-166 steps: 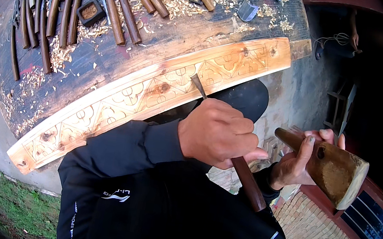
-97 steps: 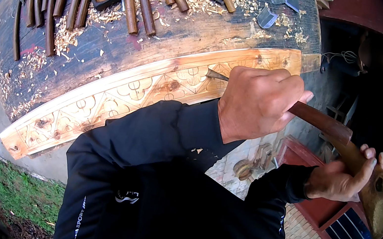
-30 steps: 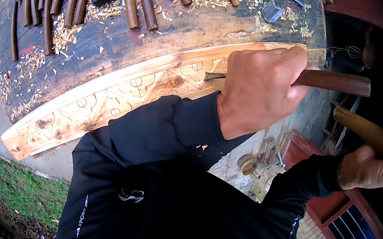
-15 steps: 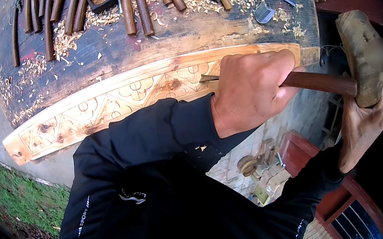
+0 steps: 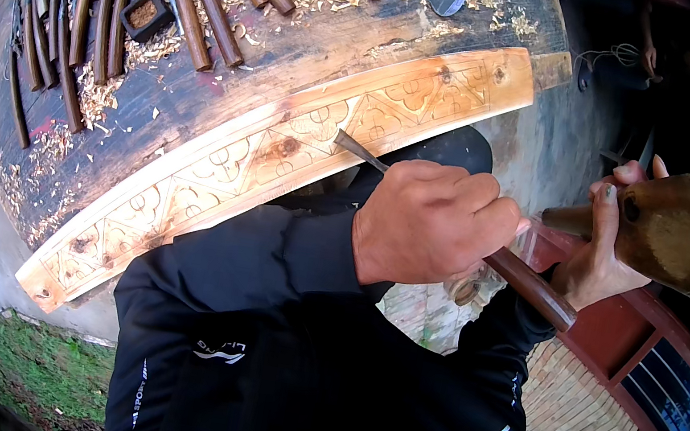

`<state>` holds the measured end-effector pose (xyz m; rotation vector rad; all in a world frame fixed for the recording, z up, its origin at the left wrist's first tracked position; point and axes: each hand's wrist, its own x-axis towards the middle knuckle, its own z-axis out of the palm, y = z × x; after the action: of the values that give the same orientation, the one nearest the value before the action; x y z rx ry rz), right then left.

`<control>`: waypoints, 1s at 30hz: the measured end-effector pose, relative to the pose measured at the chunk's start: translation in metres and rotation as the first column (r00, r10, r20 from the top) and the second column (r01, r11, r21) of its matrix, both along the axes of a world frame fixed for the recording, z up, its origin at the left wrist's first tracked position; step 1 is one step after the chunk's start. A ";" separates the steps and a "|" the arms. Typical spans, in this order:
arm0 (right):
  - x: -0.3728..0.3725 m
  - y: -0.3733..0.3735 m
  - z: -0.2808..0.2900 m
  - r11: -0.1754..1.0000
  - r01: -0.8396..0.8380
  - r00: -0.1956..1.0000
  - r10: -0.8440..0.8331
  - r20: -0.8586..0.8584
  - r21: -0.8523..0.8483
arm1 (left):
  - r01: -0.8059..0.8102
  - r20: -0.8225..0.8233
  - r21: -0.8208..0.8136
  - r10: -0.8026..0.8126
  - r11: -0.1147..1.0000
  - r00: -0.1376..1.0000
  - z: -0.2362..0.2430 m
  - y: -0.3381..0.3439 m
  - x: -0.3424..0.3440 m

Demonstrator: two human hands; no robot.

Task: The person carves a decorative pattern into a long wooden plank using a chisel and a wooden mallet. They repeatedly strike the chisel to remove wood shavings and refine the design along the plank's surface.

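Gripping — left hand (image 5: 438, 226) on chisel (image 5: 536, 293), right hand (image 5: 599, 265) on brown mallet (image 5: 672, 233) — pale, knotty board (image 5: 269, 154), curves outlined

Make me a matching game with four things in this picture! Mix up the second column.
1. brown-handled metal chisel
2. brown wooden mallet
3. small square black box
4. long pale wooden board

A. in the right hand
B. marked with curved outlines
C. in the left hand
D. on the dark wooden table, between brown-handled tools

Pairs: 1-C, 2-A, 3-D, 4-B
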<state>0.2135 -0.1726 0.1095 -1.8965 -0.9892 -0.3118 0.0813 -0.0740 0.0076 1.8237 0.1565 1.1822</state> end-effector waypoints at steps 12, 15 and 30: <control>0.006 0.000 -0.007 0.999 -0.025 0.998 0.027 0.057 -0.029 | 0.039 -0.004 -0.054 -0.039 0.998 0.999 -0.009 0.000 0.004; 0.007 -0.003 -0.003 0.997 -0.037 0.998 0.041 0.055 -0.071 | 0.039 0.001 -0.033 -0.039 0.999 0.999 -0.004 0.002 0.002; 0.000 0.001 -0.008 0.998 -0.005 1.000 0.005 0.005 -0.055 | -0.014 -0.005 -0.040 0.014 0.999 1.000 -0.010 0.003 0.003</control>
<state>0.2139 -0.1711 0.1019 -1.9434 -1.0148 -0.2897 0.0847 -0.0709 -0.0023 1.7933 0.1946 1.1768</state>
